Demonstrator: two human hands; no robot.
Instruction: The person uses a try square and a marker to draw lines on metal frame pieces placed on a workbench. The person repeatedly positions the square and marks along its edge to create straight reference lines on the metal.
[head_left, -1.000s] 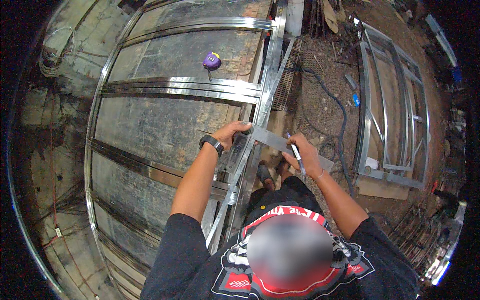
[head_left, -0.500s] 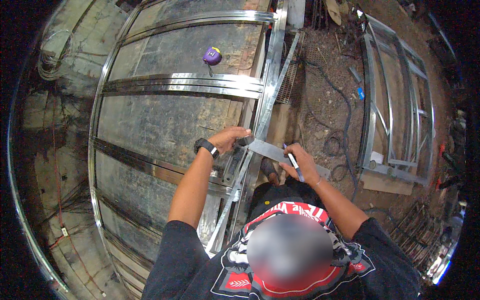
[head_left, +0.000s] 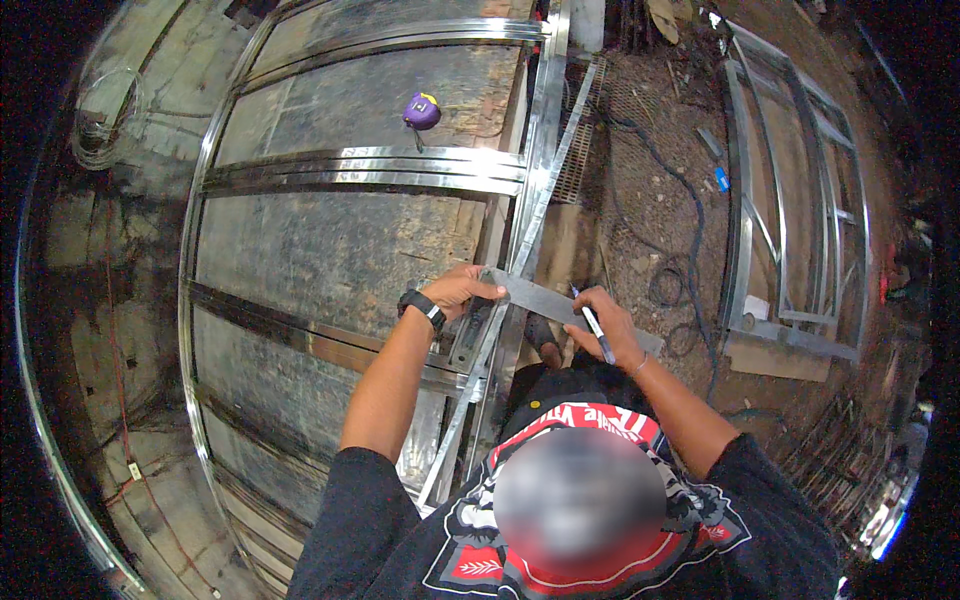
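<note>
My left hand (head_left: 462,290) is closed on the near-left end of a flat grey metal strip (head_left: 545,302), thumb on top; a black watch circles that wrist. Slanting down to the right, the strip crosses over a long thin metal bar (head_left: 545,195) and the edge of a shiny metal frame (head_left: 365,165). A white-and-dark marker pen (head_left: 596,330) is held in my right hand (head_left: 618,335), whose fingertips also touch the strip. The strip's far right end extends past that hand.
A purple tape measure (head_left: 422,112) lies on the dark board inside the frame. Another metal frame (head_left: 790,210) rests on the dirt floor to the right. A black cable (head_left: 690,220) snakes between them. Coiled wire (head_left: 105,120) lies at the far left.
My left thumb has come down onto the strip's end, covering more of it where a dark piece showed before. The right hand with the pen has shifted slightly.
</note>
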